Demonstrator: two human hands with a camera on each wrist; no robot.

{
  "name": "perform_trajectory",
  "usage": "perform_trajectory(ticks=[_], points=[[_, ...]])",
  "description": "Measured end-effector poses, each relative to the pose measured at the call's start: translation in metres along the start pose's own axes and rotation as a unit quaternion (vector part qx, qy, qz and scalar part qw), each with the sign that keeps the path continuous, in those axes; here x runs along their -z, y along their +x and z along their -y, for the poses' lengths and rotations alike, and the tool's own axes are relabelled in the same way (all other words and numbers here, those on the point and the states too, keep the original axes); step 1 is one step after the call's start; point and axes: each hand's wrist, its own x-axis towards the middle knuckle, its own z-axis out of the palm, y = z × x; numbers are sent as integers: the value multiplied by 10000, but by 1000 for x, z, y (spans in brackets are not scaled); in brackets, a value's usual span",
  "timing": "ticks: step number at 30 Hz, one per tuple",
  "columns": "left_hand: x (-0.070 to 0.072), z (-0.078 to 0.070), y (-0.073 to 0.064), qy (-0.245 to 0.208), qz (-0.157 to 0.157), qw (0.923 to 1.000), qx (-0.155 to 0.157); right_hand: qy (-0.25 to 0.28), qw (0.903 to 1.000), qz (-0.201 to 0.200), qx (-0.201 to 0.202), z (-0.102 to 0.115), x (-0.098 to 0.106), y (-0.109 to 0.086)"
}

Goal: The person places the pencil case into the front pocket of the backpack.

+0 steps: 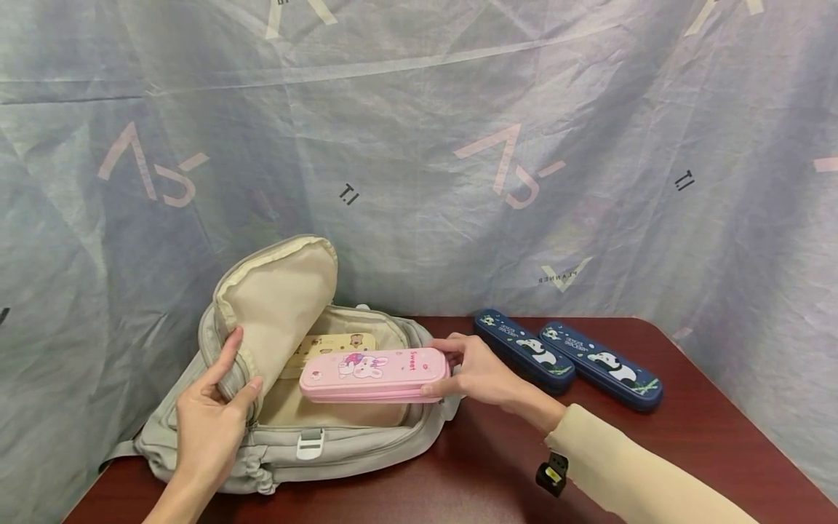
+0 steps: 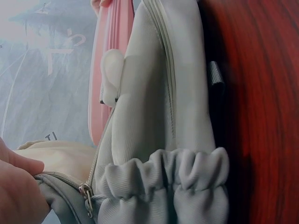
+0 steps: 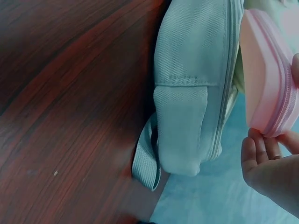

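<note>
A grey-green backpack (image 1: 353,458) lies on the table with its main compartment unzipped. My left hand (image 1: 212,422) pinches the edge of the raised flap (image 1: 281,298), thumb on its cream inner side. The right hand (image 1: 474,371) grips one end of a pink pencil case (image 1: 373,375) with a rabbit print and the word "Sweet", held level over the opening. Beneath and behind it, a yellow pencil case (image 1: 334,342) with small bear pictures is inside the bag, partly hidden. In the right wrist view the fingers (image 3: 261,149) hold the zipped end of the pink case.
Two dark blue panda pencil cases (image 1: 524,349) (image 1: 602,364) lie side by side on the dark red table (image 1: 707,437), right of the bag. A grey printed cloth (image 1: 419,145) hangs behind. A strap (image 3: 147,158) of the bag lies on the tabletop.
</note>
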Motion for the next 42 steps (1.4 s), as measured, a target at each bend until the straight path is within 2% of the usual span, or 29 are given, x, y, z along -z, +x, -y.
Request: perform_trajectory(ticks=[10,20,31,42], points=[[-1,1,1,-147,-24,9999,41,137,9996,80,228,8,-20,17],[-1,1,2,-284,-16,9996,41,241,9997,74,-15,10,-36,27],[0,1,2,-315,-72,9995,64,75,10000,18,38,9,-48,33],[0,0,2,-241,-118,9996,28,603,9978,205,169,8,-62,41]])
